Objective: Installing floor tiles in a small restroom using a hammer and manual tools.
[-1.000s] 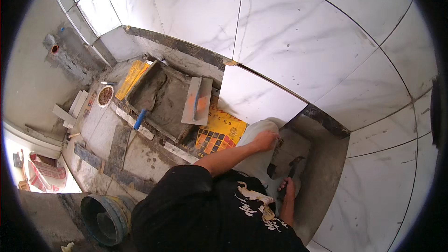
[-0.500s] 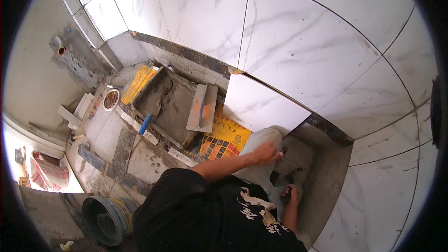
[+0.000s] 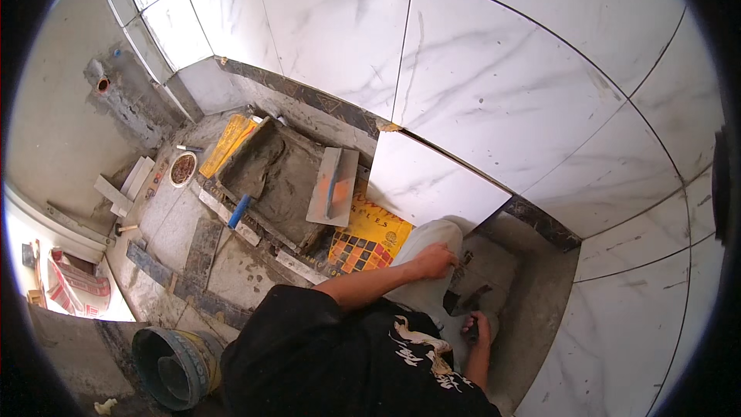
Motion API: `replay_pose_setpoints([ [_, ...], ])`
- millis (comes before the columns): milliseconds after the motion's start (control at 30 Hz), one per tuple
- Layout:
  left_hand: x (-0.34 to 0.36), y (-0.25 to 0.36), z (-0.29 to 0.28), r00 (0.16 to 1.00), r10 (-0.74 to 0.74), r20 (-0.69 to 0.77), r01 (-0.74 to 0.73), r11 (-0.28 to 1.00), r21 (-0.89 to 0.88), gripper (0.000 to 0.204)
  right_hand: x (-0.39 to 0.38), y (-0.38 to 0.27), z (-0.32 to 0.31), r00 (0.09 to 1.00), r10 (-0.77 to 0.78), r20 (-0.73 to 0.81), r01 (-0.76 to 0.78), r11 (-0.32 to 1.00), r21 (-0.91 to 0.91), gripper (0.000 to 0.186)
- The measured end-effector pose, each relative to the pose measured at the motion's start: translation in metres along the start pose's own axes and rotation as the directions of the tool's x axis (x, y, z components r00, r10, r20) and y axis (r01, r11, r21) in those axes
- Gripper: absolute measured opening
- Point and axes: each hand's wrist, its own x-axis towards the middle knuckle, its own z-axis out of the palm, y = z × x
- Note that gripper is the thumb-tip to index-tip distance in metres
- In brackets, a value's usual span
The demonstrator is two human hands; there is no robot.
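Note:
My left hand (image 3: 437, 260) is curled closed over my raised knee in light trousers (image 3: 421, 286). Whatever its fingers may hold is too small to make out. Lower and to the right, my right hand (image 3: 478, 327) is closed round the dark handle of a tool (image 3: 470, 330); its working end is not clear against the grey floor. Just ahead of my knee, a white wall tile (image 3: 436, 181) leans at the foot of the tiled wall. A flat trowel with a blue-grey handle (image 3: 332, 187) rests at the right edge of a mortar tray (image 3: 274, 177).
Yellow printed packaging (image 3: 378, 224) lies between tray and knee. A blue-handled tool (image 3: 239, 211) rests at the tray's left edge. Beyond are a small round tub (image 3: 183, 170), dark tile strips (image 3: 202, 253) and a hammer (image 3: 126, 228). A bucket (image 3: 174, 367) stands behind at the left.
The view has shifted slightly. My left hand has drawn a little back along my knee. My right hand stays low, still gripping the dark handle.

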Motion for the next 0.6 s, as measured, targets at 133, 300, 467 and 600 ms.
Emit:
replay_pose_setpoints([
  [133, 0.000, 0.004, -0.006, 0.997, -0.061, 0.048, 0.061, 0.998, -0.006, 0.036, 0.004, 0.003, -0.006, 0.998, 0.027, 0.065, -0.029, 0.999, 0.045, 0.008],
  [300, -0.003, 0.006, -0.010, 0.983, -0.024, -0.182, -0.002, 0.990, -0.144, 0.061, 0.015, -0.002, -0.010, 1.000, 0.011, -0.027, -0.016, 0.979, -0.205, 0.008],
  [467, -0.004, 0.006, 0.001, 0.958, -0.261, -0.120, 0.223, 0.939, -0.263, 0.073, 0.005, 0.000, -0.002, 0.997, -0.076, -0.010, 0.074, 0.990, -0.120, 0.010],
  [600, 0.000, -0.002, 0.006, 0.975, -0.176, -0.133, 0.151, 0.972, -0.180, 0.072, -0.005, 0.008, 0.004, 0.959, -0.261, -0.111, 0.234, 0.949, -0.212, 0.014],
])
